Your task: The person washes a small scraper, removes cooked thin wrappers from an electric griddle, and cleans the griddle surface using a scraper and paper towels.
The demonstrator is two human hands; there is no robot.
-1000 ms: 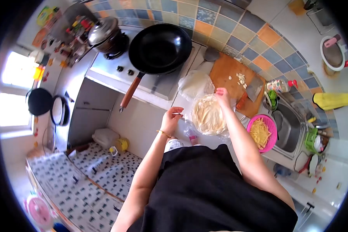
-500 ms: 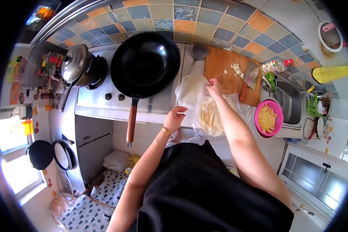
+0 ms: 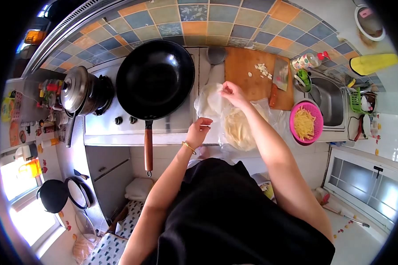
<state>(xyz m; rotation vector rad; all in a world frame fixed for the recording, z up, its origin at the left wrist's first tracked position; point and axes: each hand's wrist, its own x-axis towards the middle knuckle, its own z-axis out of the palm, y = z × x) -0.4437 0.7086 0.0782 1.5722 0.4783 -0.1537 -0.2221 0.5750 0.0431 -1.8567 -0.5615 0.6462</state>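
Note:
My right hand [image 3: 234,94] pinches the edge of a thin, pale dough sheet [image 3: 208,100] at the counter's edge, left of the cutting board. My left hand [image 3: 199,131] hovers just below that sheet, its fingers loosely curved and apart, holding nothing. Under my right forearm lies a clear plastic bag [image 3: 240,128] with more pale, folded sheets in it. Whether the pinched sheet lies on plastic is hard to make out.
A black wok [image 3: 157,79] sits on the stove, with a lidded steel pot [image 3: 79,90] to its left. A spatula [image 3: 216,56], a cutting board [image 3: 243,66] with white slices and a cleaver [image 3: 280,75], a pink basket [image 3: 306,121] of yellow strips and a sink [image 3: 331,106] line the counter.
The view has shifted slightly. My right hand still pinches the sheet, which is now bunched up more near its fingers. My left hand stays close to the sheet's lower edge.

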